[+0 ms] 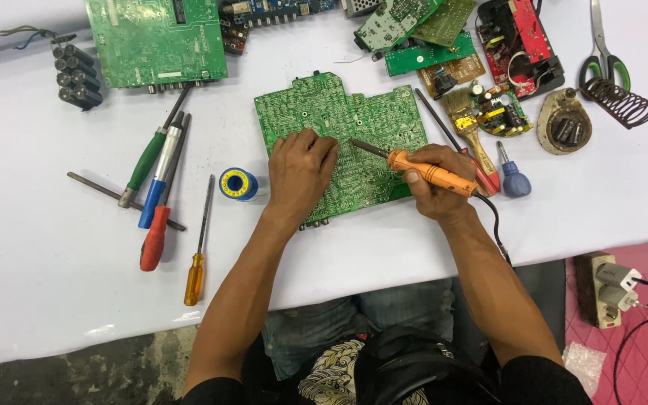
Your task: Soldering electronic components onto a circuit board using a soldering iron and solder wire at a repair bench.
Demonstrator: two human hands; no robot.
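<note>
A large green circuit board [354, 120] lies solder side up in the middle of the white table [54, 300]. My left hand [300, 169] rests flat on the board's left part, fingers curled, pressing it down. My right hand [438, 184] grips an orange-handled soldering iron [429, 171]; its metal tip touches the board near the centre, just right of my left fingertips. The iron's black cord runs down off the table edge by my right wrist.
Screwdrivers [155, 180] and a solder spool [237, 184] lie left of the board. More circuit boards [155, 41] sit along the far edge, with a brush [465, 127], scissors [603, 52], a coiled iron stand [618, 101] and a power strip [601, 289] at right.
</note>
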